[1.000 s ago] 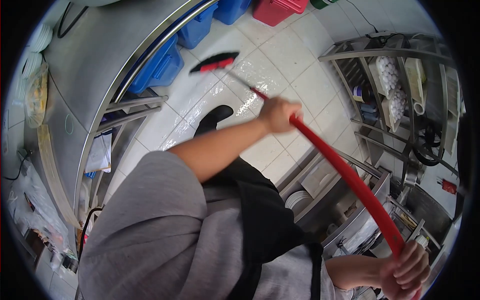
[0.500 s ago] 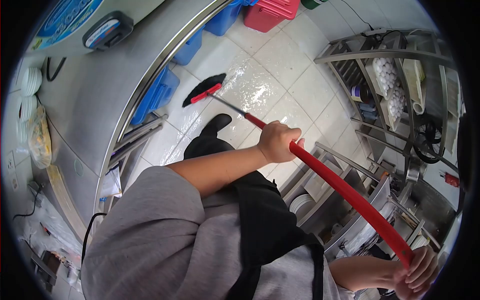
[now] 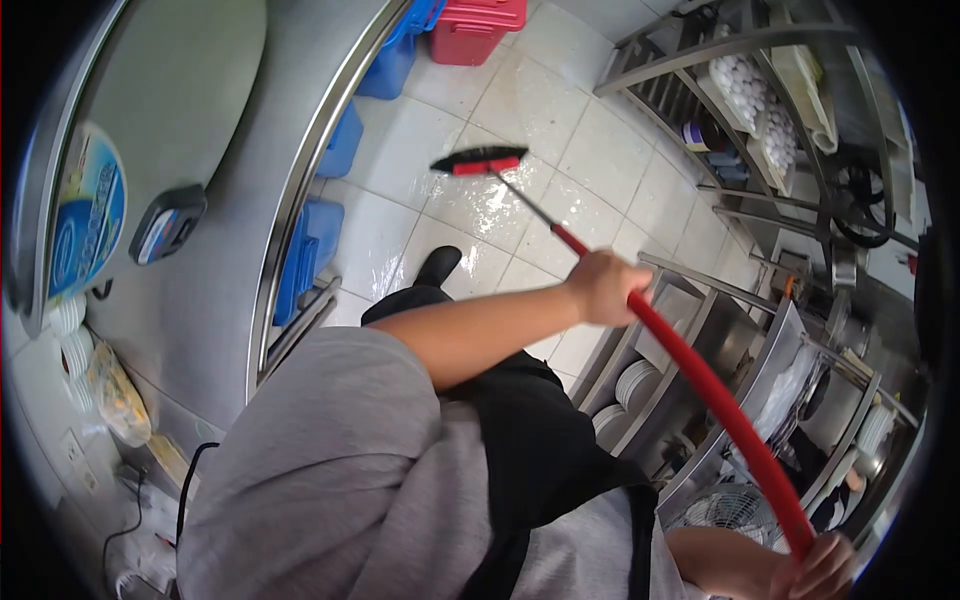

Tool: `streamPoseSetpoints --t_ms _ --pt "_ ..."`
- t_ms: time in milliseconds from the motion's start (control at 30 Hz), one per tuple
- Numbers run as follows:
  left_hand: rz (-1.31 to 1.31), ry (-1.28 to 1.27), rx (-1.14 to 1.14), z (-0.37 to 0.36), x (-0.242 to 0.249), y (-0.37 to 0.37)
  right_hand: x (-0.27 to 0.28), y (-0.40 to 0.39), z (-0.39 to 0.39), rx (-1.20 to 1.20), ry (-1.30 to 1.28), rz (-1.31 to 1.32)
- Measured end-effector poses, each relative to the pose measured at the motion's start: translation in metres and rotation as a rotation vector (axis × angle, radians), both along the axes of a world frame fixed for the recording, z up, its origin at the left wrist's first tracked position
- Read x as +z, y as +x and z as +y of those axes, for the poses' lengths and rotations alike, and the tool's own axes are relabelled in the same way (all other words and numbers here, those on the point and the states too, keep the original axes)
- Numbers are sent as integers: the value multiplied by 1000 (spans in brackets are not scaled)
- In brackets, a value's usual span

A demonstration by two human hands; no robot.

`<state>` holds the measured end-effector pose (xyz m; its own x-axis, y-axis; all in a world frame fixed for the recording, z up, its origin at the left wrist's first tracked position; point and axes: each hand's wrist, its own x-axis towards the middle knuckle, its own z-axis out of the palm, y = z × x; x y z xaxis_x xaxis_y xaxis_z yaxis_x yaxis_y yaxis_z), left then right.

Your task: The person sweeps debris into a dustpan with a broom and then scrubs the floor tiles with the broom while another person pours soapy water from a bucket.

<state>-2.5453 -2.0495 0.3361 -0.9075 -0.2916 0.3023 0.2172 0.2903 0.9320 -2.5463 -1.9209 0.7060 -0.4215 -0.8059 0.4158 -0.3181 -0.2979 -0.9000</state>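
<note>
A broom with a long red handle (image 3: 715, 390) slants across the view, its dark bristles and red-and-black head (image 3: 485, 160) over the wet tiled floor (image 3: 480, 215). My left hand (image 3: 605, 288) wraps round the handle partway along, where red meets the thinner dark shaft. Down at the lower right, my right hand (image 3: 822, 568) is closed round the handle's top end. One black boot (image 3: 438, 266) stands on the tiles short of the broom head.
Blue bins (image 3: 305, 245) and a red bin (image 3: 478, 30) line the floor beside the steel counter (image 3: 225, 260). On the right are a metal rack (image 3: 740, 50) holding egg trays (image 3: 740, 90) and lower shelves with white plates (image 3: 637, 385).
The broom head has moved right, away from the blue bins, and turned. My left hand has shifted right and slightly down; my right hand is a little lower and further left.
</note>
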Motion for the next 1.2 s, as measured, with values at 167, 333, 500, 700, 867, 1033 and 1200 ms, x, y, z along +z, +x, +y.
streamPoseSetpoints --t_ms 167,333,500,700,867,1033,1200 --pt "15 -101 -149 -29 -27 -12 -19 12 -17 -144 -2 10" --pt "-101 -220 -74 -84 -62 -70 -77 -6 -19 -414 -104 -101" --pt "-22 -150 -146 -39 -53 -63 -58 9 34 -513 -131 -128" --pt "-39 -89 -596 71 -1 0 7 41 70 -418 -83 -46" --pt "-3 -260 -622 45 -46 -57 -46 42 63 -604 -184 30" --pt "-110 -538 -444 -9 -106 -157 -162 9 53 -875 -150 8" --pt "-152 -629 -730 35 -76 -153 -134 26 105 -949 -178 -38"
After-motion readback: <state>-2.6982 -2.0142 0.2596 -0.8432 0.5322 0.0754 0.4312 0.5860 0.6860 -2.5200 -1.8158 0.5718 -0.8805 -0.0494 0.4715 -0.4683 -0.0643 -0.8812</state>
